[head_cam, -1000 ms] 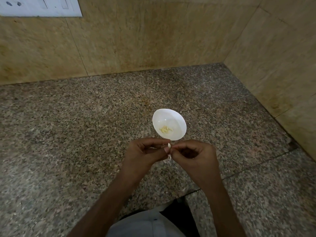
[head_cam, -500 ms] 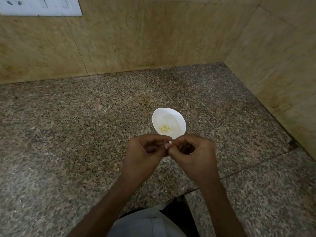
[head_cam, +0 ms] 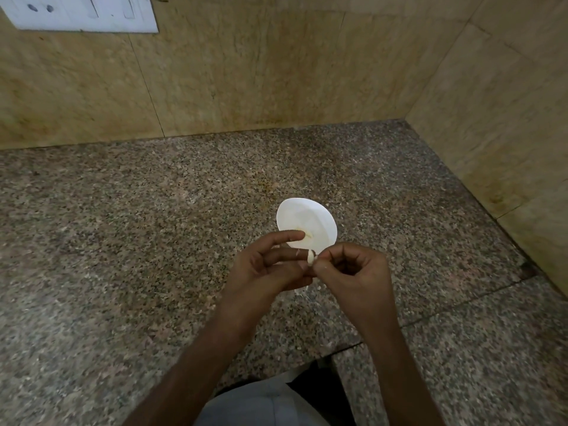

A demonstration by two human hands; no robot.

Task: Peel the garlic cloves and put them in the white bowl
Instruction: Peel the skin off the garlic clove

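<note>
Pinching garlic clove: left hand, right hand.

Head-worn view, facing forward and down, close above countertop

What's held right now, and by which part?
A small pale garlic clove, pinched at its lower end between the right hand and the left hand thumb; its upper tip is exposed.

Clove mostly hidden (btwn fingers); bowl contents unclear.
</note>
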